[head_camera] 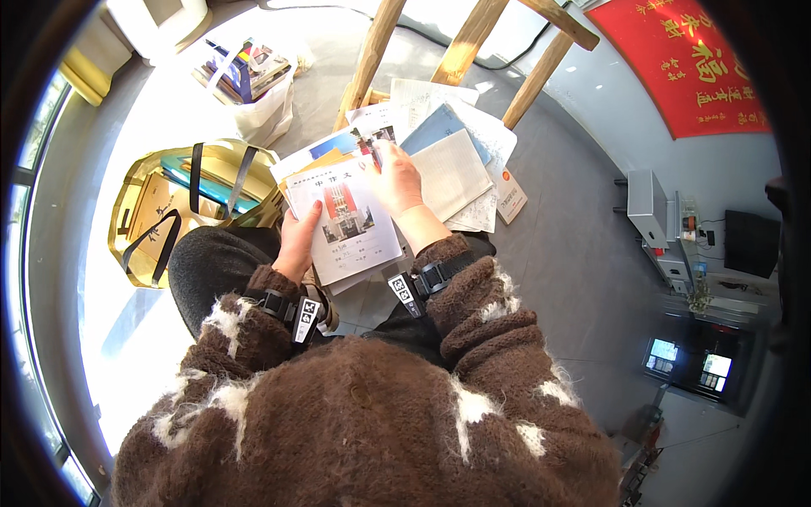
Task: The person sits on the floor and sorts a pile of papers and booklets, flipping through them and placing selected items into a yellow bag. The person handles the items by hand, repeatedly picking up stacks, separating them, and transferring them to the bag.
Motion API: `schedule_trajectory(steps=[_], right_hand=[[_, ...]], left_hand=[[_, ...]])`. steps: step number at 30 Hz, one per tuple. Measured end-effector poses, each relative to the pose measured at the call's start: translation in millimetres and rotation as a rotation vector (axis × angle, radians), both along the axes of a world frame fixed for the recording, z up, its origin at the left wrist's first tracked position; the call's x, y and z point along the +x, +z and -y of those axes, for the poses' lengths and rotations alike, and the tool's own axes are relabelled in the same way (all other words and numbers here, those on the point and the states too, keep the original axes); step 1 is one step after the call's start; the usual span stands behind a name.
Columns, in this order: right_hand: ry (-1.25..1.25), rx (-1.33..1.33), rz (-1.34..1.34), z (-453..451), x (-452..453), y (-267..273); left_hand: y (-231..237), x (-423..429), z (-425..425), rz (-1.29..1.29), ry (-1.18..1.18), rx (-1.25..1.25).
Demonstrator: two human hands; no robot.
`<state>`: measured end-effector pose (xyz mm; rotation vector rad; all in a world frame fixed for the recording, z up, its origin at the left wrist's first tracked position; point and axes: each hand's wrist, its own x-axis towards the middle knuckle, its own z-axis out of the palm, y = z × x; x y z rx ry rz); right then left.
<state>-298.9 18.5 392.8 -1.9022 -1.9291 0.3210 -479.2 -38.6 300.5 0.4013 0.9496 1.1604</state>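
Note:
My left hand (300,239) grips the left edge of a white exercise booklet (374,244), its thumb on the cover, which bears writing and a red and grey building picture. At the booklet's upper right edge is my right hand (398,180), gripping there with its fingertips partly hidden. Behind it, a booklet with a blue picture (329,147) and an orange-yellow one (322,162) stick out. To the right lie a lined paper pad (447,174), a blue booklet (437,130) and loose sheets with writing (491,123), overlapping each other.
A gold tote bag (142,258) with black handles holds folders and books by my left knee. Farther off stands a white bag (269,117) of books. Wooden legs (466,44) rise behind the papers. A small white book (510,198) lies at the pile's right edge.

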Motion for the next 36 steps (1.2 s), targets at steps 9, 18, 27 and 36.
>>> schedule_trajectory(steps=[9,18,27,36], right_hand=[[-0.218,-0.422,0.555,40,76,-27],[-0.382,-0.132,-0.59,64,148,62],[-0.185,0.063,-1.714,88,112,83],[-0.408,-0.633,-1.332,94,5,6]], left_hand=[[-5,1,-1,0.027,0.034,-0.065],[-4,1,-1,-0.024,0.038,-0.081],[-6,2,0,0.082,0.068,-0.094],[1,2,0,0.226,0.104,-0.206]])
